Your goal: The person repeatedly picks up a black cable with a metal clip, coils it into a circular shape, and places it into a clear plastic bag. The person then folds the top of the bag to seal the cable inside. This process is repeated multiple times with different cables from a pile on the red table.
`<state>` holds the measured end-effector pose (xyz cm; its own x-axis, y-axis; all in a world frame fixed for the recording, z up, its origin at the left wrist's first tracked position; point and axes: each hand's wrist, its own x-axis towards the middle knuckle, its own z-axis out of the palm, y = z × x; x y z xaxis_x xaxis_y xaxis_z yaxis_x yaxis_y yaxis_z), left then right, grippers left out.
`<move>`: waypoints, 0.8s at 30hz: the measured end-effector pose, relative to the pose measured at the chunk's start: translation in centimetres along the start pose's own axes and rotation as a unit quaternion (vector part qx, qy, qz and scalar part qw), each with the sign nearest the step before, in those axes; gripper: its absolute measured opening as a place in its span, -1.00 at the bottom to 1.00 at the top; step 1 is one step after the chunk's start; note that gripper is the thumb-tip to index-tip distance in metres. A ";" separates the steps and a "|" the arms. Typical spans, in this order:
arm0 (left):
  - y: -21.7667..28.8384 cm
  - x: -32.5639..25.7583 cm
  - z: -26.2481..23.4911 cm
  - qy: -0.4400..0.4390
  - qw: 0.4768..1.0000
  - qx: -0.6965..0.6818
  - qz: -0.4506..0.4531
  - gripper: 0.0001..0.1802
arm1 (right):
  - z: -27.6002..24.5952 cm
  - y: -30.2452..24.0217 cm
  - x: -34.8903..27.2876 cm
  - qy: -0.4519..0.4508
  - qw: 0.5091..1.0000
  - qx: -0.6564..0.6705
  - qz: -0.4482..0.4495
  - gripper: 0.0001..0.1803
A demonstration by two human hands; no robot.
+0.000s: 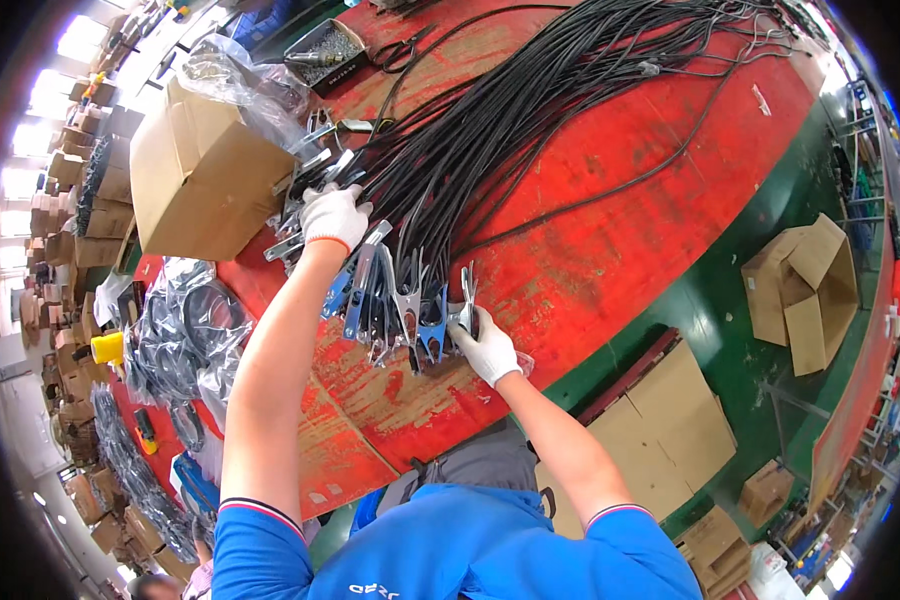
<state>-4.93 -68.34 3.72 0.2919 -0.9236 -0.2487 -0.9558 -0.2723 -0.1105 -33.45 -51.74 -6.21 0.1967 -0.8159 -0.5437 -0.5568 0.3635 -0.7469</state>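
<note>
My right hand [488, 348], in a white glove, is closed around a silver metal spring clamp [469, 290] that stands upright at the right end of a row. Beside it lie several more clamps [407, 300], some with blue handles, bunched at the ends of black cables [500, 110]. Farther left, my left hand [335, 216], also gloved, reaches over loose silver clamps [292, 240] by the mouth of a cardboard box [205, 175]. Its fingers are curled down among them, and what they grip is hidden.
The cables run across the red table [610, 230] to its far right. A dark tray of small metal parts [327, 55] sits at the back left. Bagged cables [190, 320] lie left of my arm. An open carton [805, 295] and flattened cardboard [665, 430] rest beyond the table's right edge.
</note>
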 end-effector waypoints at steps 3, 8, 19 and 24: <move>-0.8 -0.1 0.7 0.115 0.990 0.070 0.051 -0.65 | -0.4 0.4 -0.2 0.006 1.000 0.012 -0.017 -0.23; 0.0 0.2 0.0 0.143 0.983 0.057 0.097 -0.70 | -0.7 3.4 -1.7 0.022 0.998 0.016 -0.048 -0.34; 7.4 0.4 1.0 -0.022 0.989 -0.010 0.147 -0.49 | 0.2 7.2 -2.1 -0.018 0.967 0.250 0.054 -0.63; 8.6 0.6 1.5 -0.061 0.986 0.061 0.143 -0.70 | 2.9 11.7 -0.5 0.065 0.976 0.201 -0.058 -0.64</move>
<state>-12.88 -70.82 1.17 0.0194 -0.9166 -0.3994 -0.9905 0.0368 -0.1326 -37.71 -45.76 -15.75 0.1198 -0.9026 -0.4134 -0.1694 0.3917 -0.9044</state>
